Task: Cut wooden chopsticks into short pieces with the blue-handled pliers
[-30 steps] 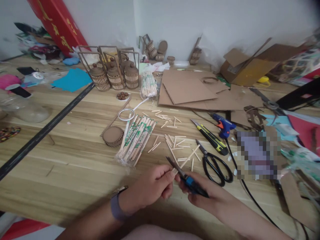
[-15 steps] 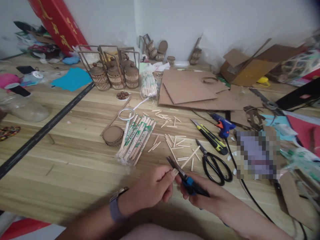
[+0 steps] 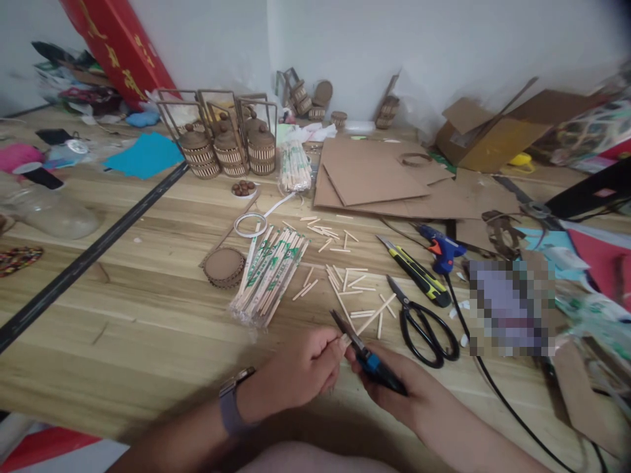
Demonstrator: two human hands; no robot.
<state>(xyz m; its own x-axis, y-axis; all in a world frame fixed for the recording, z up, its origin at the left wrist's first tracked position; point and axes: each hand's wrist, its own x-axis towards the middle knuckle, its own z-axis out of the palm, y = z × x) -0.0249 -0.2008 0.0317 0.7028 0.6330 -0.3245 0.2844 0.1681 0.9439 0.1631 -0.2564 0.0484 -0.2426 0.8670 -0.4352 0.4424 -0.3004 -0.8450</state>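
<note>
Blue and black, the cutting tool (image 3: 373, 362) sits in the right hand (image 3: 414, 389), fingers closed round its handles, low over the near part of the wooden table (image 3: 148, 341). Blades point away and to the left, the long axis slanting from the palm up to the tips; how widely they part is hard to read. Over to the left hand (image 3: 300, 368), thumb and fingers pinching pale stick ends (image 3: 346, 339) beside those blades, their number lost behind the fingers, contact with the steel unclear. Just beyond, cut wooden sticks (image 3: 363, 288) lie scattered at all angles, one longer stick (image 3: 376, 314) slanting up to the right of the blades. Black-handled scissors (image 3: 405, 304) rest to the right, tips aimed away and left, near a yellow-and-black utility knife (image 3: 414, 270) and a blue glue gun (image 3: 446, 251). Left of the scatter, wrapped chopsticks (image 3: 273, 272) fan out beside a round cardboard disc (image 3: 224, 266). Far right, a pixelated patch (image 3: 510, 307) masks what lies there; a clear container (image 3: 64, 213) is cut off at left.
</note>
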